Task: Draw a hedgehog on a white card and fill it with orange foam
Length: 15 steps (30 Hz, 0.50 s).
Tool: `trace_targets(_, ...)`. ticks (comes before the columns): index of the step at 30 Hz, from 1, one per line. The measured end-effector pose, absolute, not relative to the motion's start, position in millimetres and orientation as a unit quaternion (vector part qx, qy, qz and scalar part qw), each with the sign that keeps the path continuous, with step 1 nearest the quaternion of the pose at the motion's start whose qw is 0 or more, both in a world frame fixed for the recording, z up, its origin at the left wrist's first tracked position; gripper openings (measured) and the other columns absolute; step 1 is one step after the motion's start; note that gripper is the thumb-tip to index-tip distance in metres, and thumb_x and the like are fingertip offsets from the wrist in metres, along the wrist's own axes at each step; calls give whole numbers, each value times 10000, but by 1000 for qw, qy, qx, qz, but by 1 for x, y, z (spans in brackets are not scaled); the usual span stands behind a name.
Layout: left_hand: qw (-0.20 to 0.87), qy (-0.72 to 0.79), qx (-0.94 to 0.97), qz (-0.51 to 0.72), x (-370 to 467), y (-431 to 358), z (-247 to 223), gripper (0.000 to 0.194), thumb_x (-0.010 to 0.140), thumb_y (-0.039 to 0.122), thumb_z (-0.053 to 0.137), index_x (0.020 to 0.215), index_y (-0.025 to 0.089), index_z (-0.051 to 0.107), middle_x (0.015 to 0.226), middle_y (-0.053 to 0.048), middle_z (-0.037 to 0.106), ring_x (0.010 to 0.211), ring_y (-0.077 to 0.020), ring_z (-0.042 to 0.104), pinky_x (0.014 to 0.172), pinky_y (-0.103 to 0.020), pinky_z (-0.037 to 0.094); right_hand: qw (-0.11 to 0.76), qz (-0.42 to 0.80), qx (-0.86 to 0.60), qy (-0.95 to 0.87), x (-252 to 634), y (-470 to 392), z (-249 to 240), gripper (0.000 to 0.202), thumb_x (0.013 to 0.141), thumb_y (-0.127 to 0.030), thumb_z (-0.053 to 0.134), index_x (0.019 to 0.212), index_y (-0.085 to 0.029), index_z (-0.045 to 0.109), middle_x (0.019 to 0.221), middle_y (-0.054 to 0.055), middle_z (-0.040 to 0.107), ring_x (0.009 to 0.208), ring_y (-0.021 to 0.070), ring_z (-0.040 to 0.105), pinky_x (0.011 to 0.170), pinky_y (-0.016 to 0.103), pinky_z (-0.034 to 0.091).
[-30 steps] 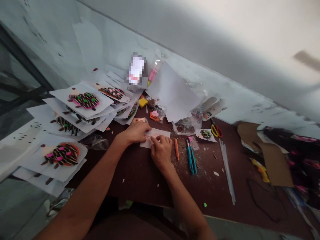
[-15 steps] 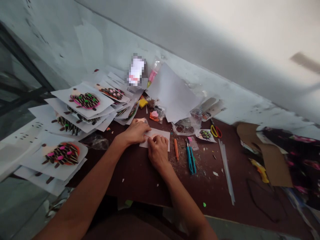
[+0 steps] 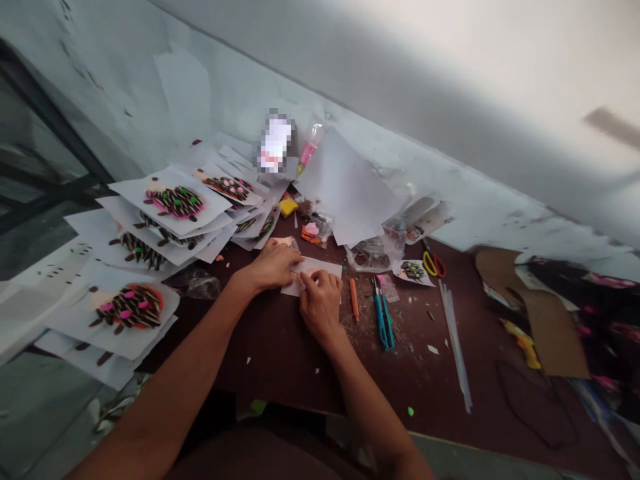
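Both hands work close together over a small white sheet (image 3: 333,269) lying flat on the brown surface (image 3: 280,340). The left hand (image 3: 273,264) reaches in with its fingers bent together and angled down, the tips at the sheet's left part; whether they pinch anything or only press, I cannot tell. The right hand (image 3: 321,303) covers the sheet's lower right part, its fingers curled inward with the index finger pointing toward the left fingertips. The gap between thumb and index looks small, but whether something thin is held there is too small to make out. The sheet lies directly below both sets of fingertips, its upper right corner showing beyond the right knuckles. A pinkish patch (image 3: 311,271) shows on it just above the right index finger.

Just behind the left hand, partly hidden by it, lies a peach-coloured packet (image 3: 284,241). Near the right hand, on its right, rests an orange stick-like tool (image 3: 354,300), and beyond that, blue-handled scissors (image 3: 384,325). A stack of sheets with hedgehog pictures (image 3: 175,199) rises well to the left, while yellow-and-red-handled scissors (image 3: 433,264) lie farther right beside a small hedgehog card (image 3: 414,272).
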<state>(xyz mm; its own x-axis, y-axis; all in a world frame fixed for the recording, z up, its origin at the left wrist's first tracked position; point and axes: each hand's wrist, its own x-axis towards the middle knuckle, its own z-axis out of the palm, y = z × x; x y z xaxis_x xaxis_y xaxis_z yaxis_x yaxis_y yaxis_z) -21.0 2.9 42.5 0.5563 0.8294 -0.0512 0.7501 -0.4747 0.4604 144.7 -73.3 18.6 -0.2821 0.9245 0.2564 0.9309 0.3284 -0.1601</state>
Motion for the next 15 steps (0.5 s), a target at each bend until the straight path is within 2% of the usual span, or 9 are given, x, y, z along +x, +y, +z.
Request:
trace_targets(9,223,458,856,92,-21,3,42,373,757,191,634,1118,233,718,1168,-79,740,1155,-286,621,1044,-443,336,127,3,-573,-809,138,-73,18,317,888,-153,550,1168,-225,679,1012,79,583,972,237,464,903,367,307)
trace_targets(15,223,447,862,88,-23,2,42,403,773,164,605,1161,220,702,1216,-88,724,1188,-287,609,1060,-449,337,125,20,-566,-815,134,-71,20,371,894,-152,557,1236,-239,671,1009,74,593,983,234,478,951,387,307)
